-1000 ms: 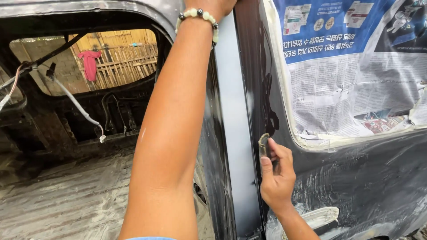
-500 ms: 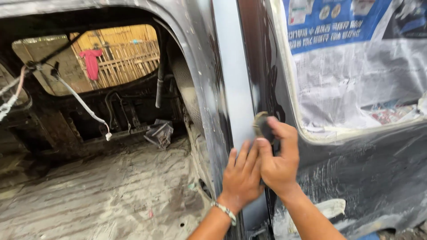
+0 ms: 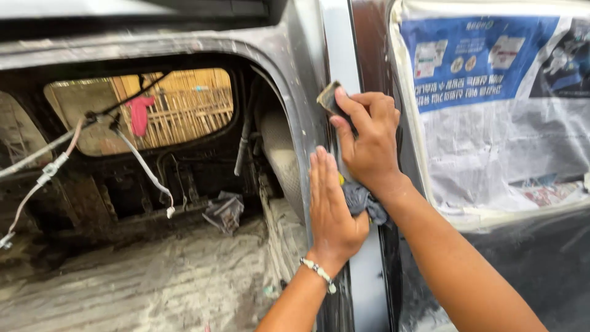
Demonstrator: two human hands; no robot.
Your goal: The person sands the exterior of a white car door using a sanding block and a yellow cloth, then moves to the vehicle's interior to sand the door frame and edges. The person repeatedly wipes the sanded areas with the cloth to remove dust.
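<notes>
While the right hand (image 3: 369,138) sits a little above the middle of the frame, its fingers are curled around a small dark sanding pad (image 3: 330,98), pinching it between thumb and fingertips and pressing it against the grey door pillar (image 3: 335,49) of a stripped vehicle. A crumpled grey rag (image 3: 364,201) shows under the heel of that hand, tucked between palm and pillar; whether the hand grips it or only rests on it cannot be told. Just below and to the left, the left hand (image 3: 332,206) lies flat on the same pillar, fingers straight and close together, holding nothing, its fingertips almost touching the right thumb. A beaded bracelet (image 3: 318,272) circles the left wrist near the lower middle of the frame.

To the right of the pillar, a side window is masked with newspaper (image 3: 498,123), partly blue and partly pale, edged with tape. Below it, in the lower right, the dark body panel (image 3: 541,270) looks glossy. Across the left half of the frame the bare, dusty cabin floor (image 3: 141,276) is open to view, with loose wires (image 3: 144,166) hanging in the upper left and a crumpled scrap (image 3: 224,212) lying near the middle. Through the far window opening, bamboo fencing (image 3: 184,110) and a red cloth (image 3: 139,114) are visible.
</notes>
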